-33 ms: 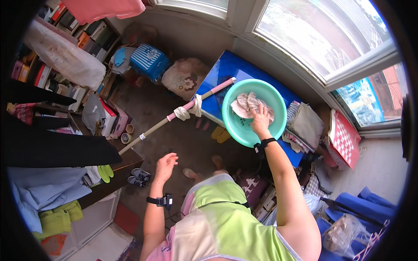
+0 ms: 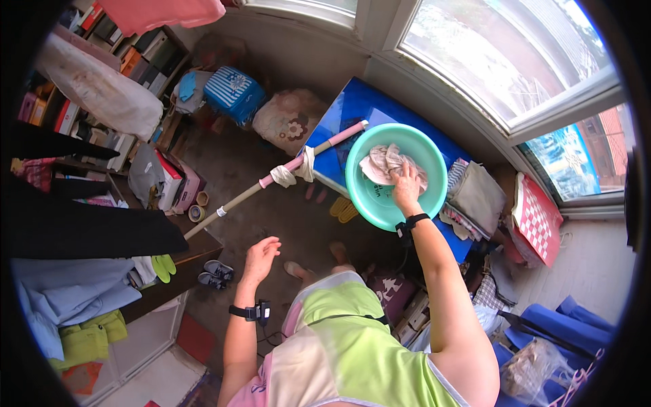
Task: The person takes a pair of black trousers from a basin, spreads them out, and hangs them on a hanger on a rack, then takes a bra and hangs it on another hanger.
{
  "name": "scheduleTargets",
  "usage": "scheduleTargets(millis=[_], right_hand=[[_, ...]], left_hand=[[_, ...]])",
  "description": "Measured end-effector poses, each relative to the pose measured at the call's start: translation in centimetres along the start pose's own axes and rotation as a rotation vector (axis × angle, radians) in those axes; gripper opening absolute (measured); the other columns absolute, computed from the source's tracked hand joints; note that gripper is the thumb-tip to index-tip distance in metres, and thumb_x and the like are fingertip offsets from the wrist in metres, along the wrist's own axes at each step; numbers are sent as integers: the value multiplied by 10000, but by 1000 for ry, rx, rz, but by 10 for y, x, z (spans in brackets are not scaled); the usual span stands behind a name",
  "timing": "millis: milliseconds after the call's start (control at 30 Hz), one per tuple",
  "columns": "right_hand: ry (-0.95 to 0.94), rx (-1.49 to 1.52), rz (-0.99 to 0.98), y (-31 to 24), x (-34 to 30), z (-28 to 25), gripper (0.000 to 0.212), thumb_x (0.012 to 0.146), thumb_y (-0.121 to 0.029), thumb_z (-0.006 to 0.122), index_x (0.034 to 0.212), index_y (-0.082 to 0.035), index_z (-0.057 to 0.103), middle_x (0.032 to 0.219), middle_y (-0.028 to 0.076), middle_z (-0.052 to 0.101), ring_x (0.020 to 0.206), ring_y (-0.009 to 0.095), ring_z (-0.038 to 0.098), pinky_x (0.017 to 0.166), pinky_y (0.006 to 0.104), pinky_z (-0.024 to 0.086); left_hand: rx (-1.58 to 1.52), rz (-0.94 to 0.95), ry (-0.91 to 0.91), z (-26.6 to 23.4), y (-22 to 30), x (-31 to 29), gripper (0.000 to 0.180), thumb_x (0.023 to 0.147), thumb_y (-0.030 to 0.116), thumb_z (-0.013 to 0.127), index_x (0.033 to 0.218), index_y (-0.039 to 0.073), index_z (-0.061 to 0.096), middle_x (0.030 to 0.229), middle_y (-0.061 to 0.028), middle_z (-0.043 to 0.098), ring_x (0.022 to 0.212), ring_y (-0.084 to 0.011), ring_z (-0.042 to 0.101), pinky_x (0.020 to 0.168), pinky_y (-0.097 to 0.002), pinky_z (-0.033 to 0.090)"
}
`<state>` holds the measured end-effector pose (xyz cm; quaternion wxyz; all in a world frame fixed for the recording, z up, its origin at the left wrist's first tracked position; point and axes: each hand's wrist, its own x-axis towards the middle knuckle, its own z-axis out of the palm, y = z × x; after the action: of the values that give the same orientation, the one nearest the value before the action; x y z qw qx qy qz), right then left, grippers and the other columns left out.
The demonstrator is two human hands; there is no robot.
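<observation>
A mint-green plastic basin [image 2: 361, 201] stands on a blue-topped table [image 2: 337, 117]. Inside it lies a crumpled pale pink cloth [image 2: 383, 161]. My right hand [image 2: 407, 188] reaches into the basin, its fingers apart and resting on the cloth's near right part; it partly covers the cloth. Lower and to the left, my left hand [image 2: 258, 261] hangs in the air beside my body, fingers loosely apart and nothing in it. Just left of the basin, a long pole [image 2: 247, 195] with pink sections and white cloth ties slants across, one end over the table.
Folded clothes [image 2: 475, 197] are stacked right of the basin, beside a red-and-white checked bag [image 2: 536, 217]. Black trousers [image 2: 88, 227] and other garments hang on the left. Shoes [image 2: 215, 275] lie on the floor by a low cabinet. Windows [image 2: 502, 61] line the far right.
My left hand has shifted very slightly up and to the right. The right hand, cloth and basin look the same.
</observation>
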<state>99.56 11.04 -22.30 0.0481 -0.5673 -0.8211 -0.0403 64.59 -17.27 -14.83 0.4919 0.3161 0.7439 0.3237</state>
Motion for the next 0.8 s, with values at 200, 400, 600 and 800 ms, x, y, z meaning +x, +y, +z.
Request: scheduleTargets(millis=[200, 400, 600, 800], right_hand=[[-163, 1106, 327, 49, 19, -64, 201, 908, -146, 640, 1045, -1, 665, 979, 62, 695, 893, 111, 628, 783, 253, 490], [-178, 2109, 145, -9, -38, -259, 296, 936, -149, 603, 1200, -14, 602, 1091, 76, 664, 917, 150, 636, 797, 294, 511], [-691, 1711, -177, -126, -102, -242, 218, 914, -138, 600, 998, 49, 677, 972, 87, 692, 832, 146, 628, 775, 292, 510], [-829, 1626, -80, -210, -169, -189, 232, 946, -184, 592, 1030, 12, 685, 939, 36, 680, 827, 114, 626, 743, 283, 505]], left_hand=[[-17, 75, -55, 28, 29, -6, 271, 949, 116, 532, 1172, -18, 606, 1038, -128, 696, 874, -170, 681, 795, -283, 529], [-129, 231, -118, 36, 65, -33, 266, 954, 122, 518, 1170, -4, 608, 1034, -63, 690, 877, -117, 646, 756, -252, 490], [18, 378, -119, 1, 33, -67, 239, 950, 111, 516, 1118, -11, 634, 886, -5, 662, 791, -70, 567, 740, -237, 466], [-11, 290, -52, -56, -64, -133, 257, 971, 154, 511, 1154, 23, 634, 981, -40, 683, 869, -115, 636, 737, -263, 504]])
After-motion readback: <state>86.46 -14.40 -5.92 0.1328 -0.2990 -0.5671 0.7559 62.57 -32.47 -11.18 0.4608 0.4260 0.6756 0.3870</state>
